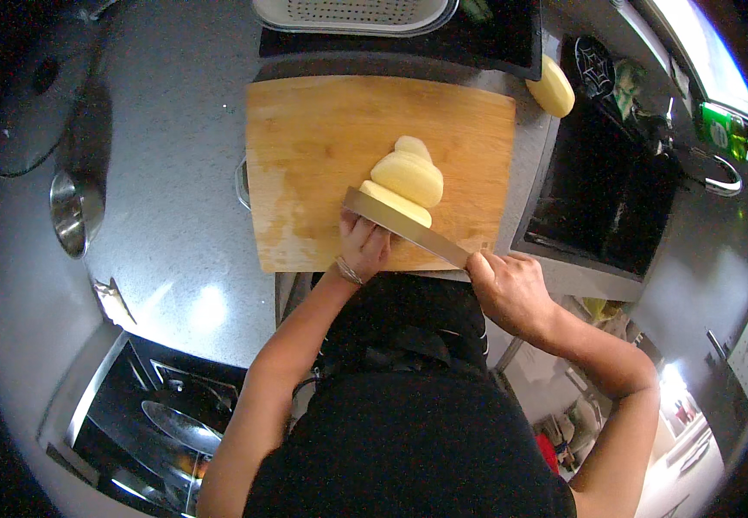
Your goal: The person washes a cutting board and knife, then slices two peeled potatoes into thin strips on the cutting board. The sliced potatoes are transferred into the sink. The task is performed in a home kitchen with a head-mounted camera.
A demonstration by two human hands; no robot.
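Note:
My right hand (510, 285) grips the handle end of a broad-bladed kitchen knife (406, 226). The blade slants up and left across the wooden cutting board (309, 129). Along its far side lies a thick slice of peeled potato (395, 202), close against the steel. Beyond that, several flat potato slices (408, 176) overlap in a small pile. My left hand (366, 246) is on the near side of the blade, its fingers bent and partly covered by the knife. Whatever is under those fingers is hidden.
A whole peeled potato (550, 87) lies past the board's far right corner. At the top stands a white perforated basket (354, 11). The black sink (597, 188) is on the right, with a green bottle (717, 126) behind it. A metal bowl (71, 215) is far left.

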